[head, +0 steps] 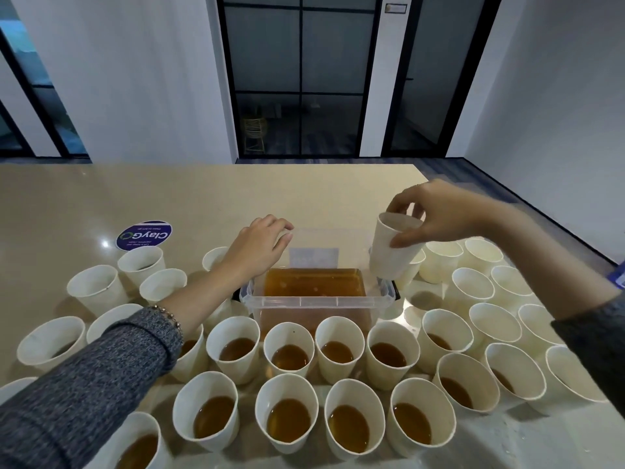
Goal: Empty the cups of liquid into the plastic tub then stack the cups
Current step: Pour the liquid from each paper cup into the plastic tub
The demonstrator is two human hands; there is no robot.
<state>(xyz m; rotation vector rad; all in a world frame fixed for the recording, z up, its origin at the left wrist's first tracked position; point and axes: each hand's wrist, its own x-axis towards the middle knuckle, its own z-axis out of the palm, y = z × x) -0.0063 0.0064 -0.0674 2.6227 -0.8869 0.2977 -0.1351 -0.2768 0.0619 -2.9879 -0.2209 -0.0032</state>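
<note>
A clear plastic tub with brown liquid stands mid-table. My right hand grips a white paper cup by its rim, holding it upright above the tub's right end. My left hand reaches over the tub's far left corner, fingers curled, pinching the tub's clear rim there. Several white cups with brown liquid stand in rows in front of the tub. Several empty-looking cups stand to the right.
More white cups stand left of the tub. A round blue sticker lies on the beige table. The table's right edge runs near the right-hand cups. Water drops speckle the near right corner.
</note>
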